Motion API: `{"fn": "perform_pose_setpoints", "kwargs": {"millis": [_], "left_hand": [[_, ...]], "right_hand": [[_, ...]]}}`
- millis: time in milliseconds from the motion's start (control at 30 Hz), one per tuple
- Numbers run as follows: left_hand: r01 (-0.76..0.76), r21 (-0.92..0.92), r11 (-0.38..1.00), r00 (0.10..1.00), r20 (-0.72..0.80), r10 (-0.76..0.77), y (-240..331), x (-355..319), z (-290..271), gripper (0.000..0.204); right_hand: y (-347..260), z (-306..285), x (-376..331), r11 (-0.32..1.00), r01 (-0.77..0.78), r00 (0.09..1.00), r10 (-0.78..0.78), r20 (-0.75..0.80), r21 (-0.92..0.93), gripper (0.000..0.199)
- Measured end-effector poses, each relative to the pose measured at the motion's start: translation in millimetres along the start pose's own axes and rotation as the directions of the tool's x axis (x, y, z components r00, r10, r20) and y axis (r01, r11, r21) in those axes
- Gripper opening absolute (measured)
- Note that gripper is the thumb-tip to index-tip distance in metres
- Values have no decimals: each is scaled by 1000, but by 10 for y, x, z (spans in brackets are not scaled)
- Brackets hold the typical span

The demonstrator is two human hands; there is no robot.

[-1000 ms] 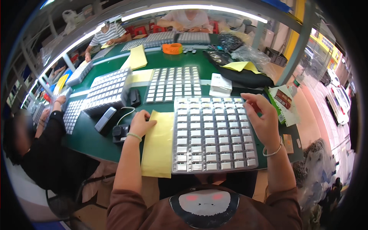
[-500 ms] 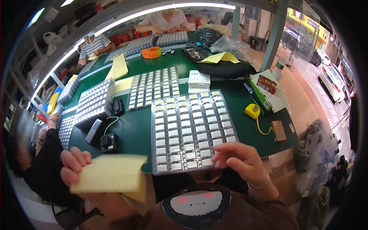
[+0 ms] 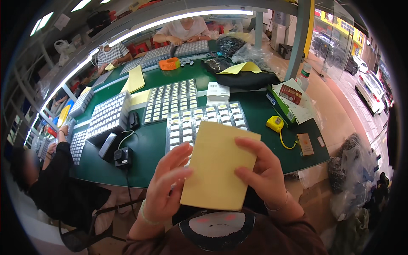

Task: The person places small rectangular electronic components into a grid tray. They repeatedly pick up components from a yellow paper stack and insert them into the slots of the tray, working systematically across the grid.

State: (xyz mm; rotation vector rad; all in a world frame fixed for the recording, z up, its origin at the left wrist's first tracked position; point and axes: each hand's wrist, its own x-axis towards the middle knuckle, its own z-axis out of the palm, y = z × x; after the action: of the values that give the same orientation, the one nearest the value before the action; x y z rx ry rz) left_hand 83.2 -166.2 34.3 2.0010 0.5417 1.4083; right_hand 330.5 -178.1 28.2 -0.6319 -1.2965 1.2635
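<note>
I noted both hands, left hand and right hand, pinching the yellow sheet flat above the filled grid tray, sheet not yet laid down.

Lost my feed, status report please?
Left hand and right hand both hold flat yellow paper sheet. Sheet above grey compartment tray. Nothing between.
</note>
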Motion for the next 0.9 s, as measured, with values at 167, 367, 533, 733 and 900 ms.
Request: {"fn": "perform_pose_setpoints", "kwargs": {"millis": [167, 367, 533, 733, 900], "left_hand": [[299, -285, 911, 952, 150, -266, -37, -92, -36, 52], [367, -67, 928, 905, 257, -339, -7, 91, 23, 45], [408, -88, 909, 895, 233, -379, -126, 97, 9, 49], [402, -111, 909, 914, -3, -405, -212, 129, 79, 47], [382, 143, 913, 924, -45, -380, -317, 133, -11, 42]], "right_hand": [[39, -6, 70, 990, 123, 987, -130, -97, -76, 45], [104, -66, 181, 984, -118, 982, 136, -131, 133, 31], [236, -155, 262, 955, -210, 958, 243, -151, 207, 35], [250, -121, 220, 979, -76, 996, 83, 28, -191, 49], [304, -104, 278, 831, 50, 998, -68, -12, -553, 46]]}}
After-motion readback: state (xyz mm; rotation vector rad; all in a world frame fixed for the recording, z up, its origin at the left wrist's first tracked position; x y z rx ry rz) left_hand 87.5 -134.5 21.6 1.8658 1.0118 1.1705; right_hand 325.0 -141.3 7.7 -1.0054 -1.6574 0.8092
